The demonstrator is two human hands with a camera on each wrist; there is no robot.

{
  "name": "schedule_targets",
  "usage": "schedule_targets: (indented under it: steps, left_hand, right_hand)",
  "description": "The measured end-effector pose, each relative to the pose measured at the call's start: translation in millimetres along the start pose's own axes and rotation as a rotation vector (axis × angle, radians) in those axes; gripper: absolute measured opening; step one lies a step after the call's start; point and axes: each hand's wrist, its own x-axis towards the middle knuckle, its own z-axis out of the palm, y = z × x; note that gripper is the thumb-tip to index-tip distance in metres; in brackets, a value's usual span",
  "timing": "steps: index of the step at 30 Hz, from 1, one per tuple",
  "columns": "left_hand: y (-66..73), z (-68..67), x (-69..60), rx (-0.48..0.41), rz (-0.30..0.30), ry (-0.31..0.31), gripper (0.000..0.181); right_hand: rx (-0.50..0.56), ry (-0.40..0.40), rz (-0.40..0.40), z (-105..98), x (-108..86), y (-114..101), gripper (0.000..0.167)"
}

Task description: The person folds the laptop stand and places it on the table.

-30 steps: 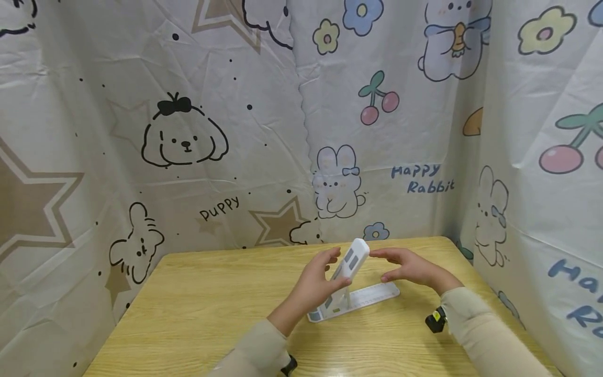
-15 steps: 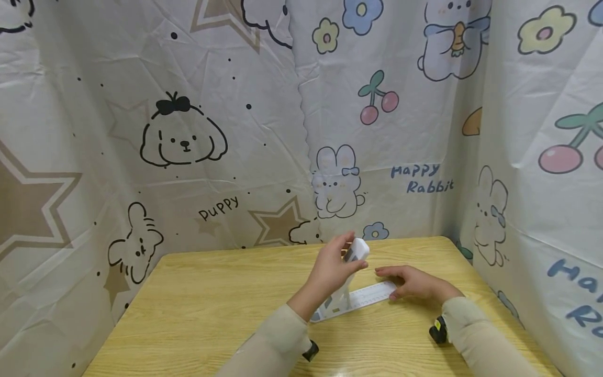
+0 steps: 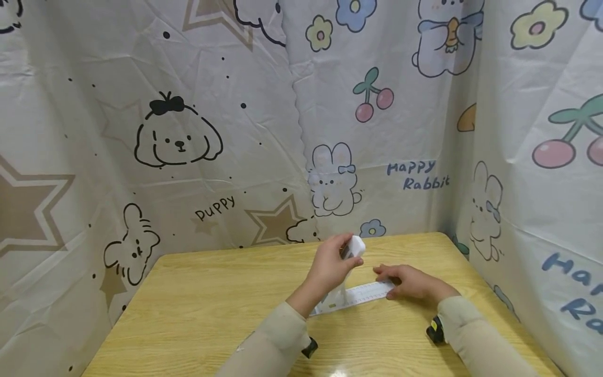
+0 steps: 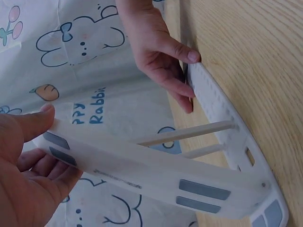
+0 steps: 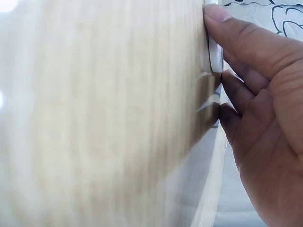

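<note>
A white plastic folding stand with grey pads stands partly unfolded on the wooden table, its base (image 3: 367,294) flat and its upper panel (image 4: 123,163) tilted up. Two thin struts (image 4: 189,135) join panel and base in the left wrist view. My left hand (image 3: 326,268) holds the raised end of the panel, thumb on one side and fingers on the other. At the base's right end, my right hand (image 3: 416,283) pinches the edge between thumb and fingers. The right wrist view shows only a sliver of the base (image 5: 216,54) under that thumb.
The wooden table (image 3: 212,303) reaches back to a printed curtain (image 3: 264,131) that encloses its far side and both flanks. Each sleeve has a small black device (image 3: 435,330) near the wrist.
My left hand has moved up and right along the panel to its top end. My right hand has dropped from beside the panel's top to the base's right end.
</note>
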Motion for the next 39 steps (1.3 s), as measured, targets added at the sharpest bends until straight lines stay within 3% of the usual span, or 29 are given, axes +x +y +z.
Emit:
schedule_targets:
  steps: [7, 12, 16, 21, 26, 35, 39]
  left_hand:
    - [-12.5, -12.1, 11.2, -0.03, 0.063, -0.089, 0.061]
    - [-22.2, -21.0, 13.9, -0.077, 0.12, -0.149, 0.062]
    - [-22.0, -18.0, 8.3, -0.055, 0.127, -0.127, 0.061]
    - [-18.3, -7.1, -2.2, -0.008, 0.113, -0.043, 0.059]
    - [-18.1, -1.6, -4.5, 0.009, 0.127, 0.005, 0.059]
    - [-28.2, -6.5, -3.0, 0.005, 0.147, -0.07, 0.059]
    - [-29.9, -8.8, -2.8, 0.01, 0.172, -0.082, 0.059]
  right_hand:
    - [0.026, 0.015, -0.022, 9, -9.8, -3, 0.037]
    - [0.032, -0.048, -0.042, 6, -12.1, -6, 0.037]
    - [0.027, -0.101, -0.035, -6, -13.2, -4, 0.041]
    - [-0.002, -0.171, -0.032, -15, -12.8, 1, 0.048]
    - [0.016, -0.18, -0.066, -14, -12.1, 1, 0.045]
    - [0.108, -0.185, -0.046, -2, -24.1, -6, 0.046]
    - [0.096, -0.183, -0.048, -1, -27.6, -9, 0.047]
